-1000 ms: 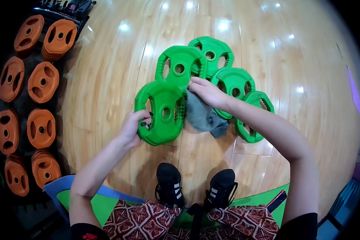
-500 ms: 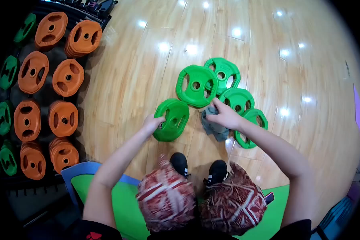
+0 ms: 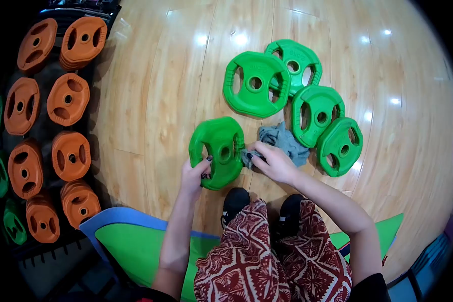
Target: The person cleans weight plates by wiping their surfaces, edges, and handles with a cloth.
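Note:
My left hand (image 3: 195,176) is closed through a handle slot of a green weight plate (image 3: 217,173), holding it tilted up off the floor. In my right hand (image 3: 273,162) is a pinched end of a grey-blue cloth (image 3: 289,143), pressed near the plate's right edge. The rest of the cloth lies bunched on the floor behind that hand. Beyond it, another green weight plate (image 3: 254,100) overlaps a farther plate (image 3: 309,53). To the right are two more green plates, one nearer the middle (image 3: 314,132) and one lower down (image 3: 331,168).
On the left, a black rack holds several stacked orange weight plates (image 3: 68,113) and some green ones (image 3: 12,224). A green mat with a blue border (image 3: 136,241) lies under my legs. My black shoes (image 3: 235,199) stand close to the held plate. Wooden floor (image 3: 156,90) surrounds everything.
My right hand has moved left with the cloth's end toward the held plate, while the remaining cloth stays bunched. The plate in my left hand has turned. The view has shifted.

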{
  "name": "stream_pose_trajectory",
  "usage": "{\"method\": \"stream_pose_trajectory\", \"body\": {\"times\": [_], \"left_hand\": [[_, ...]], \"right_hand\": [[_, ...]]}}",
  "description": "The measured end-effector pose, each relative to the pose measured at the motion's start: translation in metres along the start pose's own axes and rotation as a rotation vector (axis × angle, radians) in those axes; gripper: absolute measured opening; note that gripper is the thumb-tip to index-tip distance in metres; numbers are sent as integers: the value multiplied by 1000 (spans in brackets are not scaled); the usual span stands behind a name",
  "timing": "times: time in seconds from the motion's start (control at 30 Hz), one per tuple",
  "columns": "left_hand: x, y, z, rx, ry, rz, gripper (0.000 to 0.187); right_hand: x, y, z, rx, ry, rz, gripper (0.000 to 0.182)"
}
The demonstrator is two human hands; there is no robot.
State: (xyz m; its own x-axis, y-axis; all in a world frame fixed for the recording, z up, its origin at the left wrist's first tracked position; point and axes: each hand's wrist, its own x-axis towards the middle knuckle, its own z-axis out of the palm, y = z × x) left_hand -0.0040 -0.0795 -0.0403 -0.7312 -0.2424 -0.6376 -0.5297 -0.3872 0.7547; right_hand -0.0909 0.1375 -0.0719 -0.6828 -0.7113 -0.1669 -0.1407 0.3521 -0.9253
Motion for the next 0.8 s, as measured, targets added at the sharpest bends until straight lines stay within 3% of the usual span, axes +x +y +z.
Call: {"method": "stream_pose_trajectory", "body": {"times": [0.2, 0.33, 0.4, 0.57, 0.8], "left_hand": [[-4, 21, 51, 267, -31, -2, 9], [9, 31, 71, 309, -10, 26, 8], [7, 25, 67, 335, -40, 23, 9], [0, 23, 63, 337, -18, 50, 8], [2, 21, 57, 299, 15, 44, 7]], "right_hand": [[6, -11, 19, 142, 19, 66, 27], [5, 1, 34, 326, 271, 207, 29], [1, 4, 32, 431, 275, 214, 27], [0, 8, 36, 220, 303, -30, 23], [3, 13, 26, -64, 97, -24, 29]]}}
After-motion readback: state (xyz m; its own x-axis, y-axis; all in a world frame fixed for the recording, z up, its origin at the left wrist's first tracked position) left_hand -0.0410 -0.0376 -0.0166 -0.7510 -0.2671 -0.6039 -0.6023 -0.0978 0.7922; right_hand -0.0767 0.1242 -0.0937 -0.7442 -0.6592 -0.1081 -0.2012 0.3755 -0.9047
